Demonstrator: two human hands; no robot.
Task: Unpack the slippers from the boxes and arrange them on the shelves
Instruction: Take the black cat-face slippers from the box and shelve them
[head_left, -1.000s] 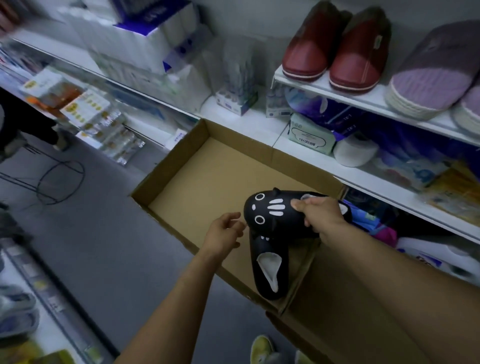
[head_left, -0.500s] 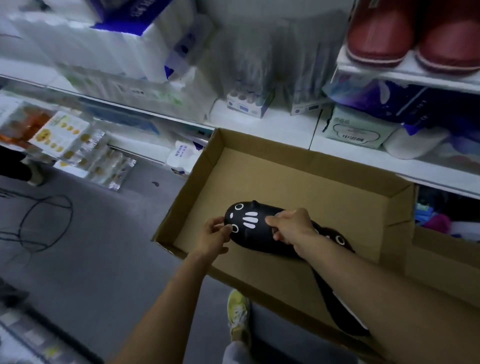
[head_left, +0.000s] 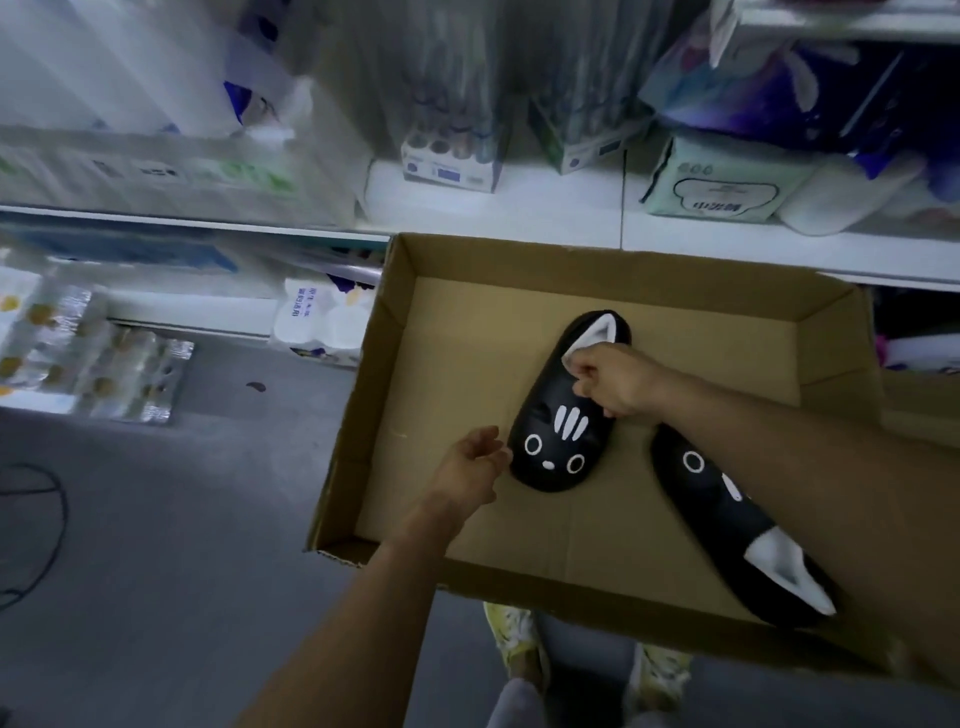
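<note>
Print on the pale green pack, on the shelf beyond the right grip, and on the white roll pack past the left grip, is too blurred to read. The right grip pinches the opening's edge of a black cat-face slipper lying in the cardboard box, toe towards the person, heel towards the shelf. The left grip, loosely curled and holding nothing, sits at its toe, and a second slipper lies under the right forearm.
</note>
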